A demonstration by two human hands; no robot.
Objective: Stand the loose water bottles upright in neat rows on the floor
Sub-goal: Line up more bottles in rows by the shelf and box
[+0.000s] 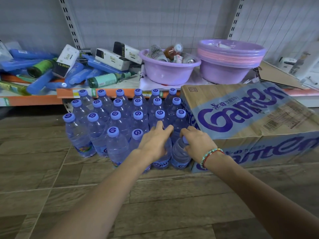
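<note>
The water bottles [110, 118] stand upright in rows on the wooden floor [51, 178], just left of the Ganten carton [250, 118], which serves as landmark. The left hand [153, 142] lies over the top of a front-row bottle [161, 160] left of the carton, fingers spread and lightly curved around it. The right hand [196, 142], bracelet [209, 155] at the wrist, curls round the neck of the bottle [180, 154] touching the carton. Behind the carton, a shelf [110, 94] holds purple basins [170, 69].

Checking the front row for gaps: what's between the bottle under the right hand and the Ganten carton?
Nothing in the head view: the bottle under the right hand stands right against the Ganten carton.
</note>
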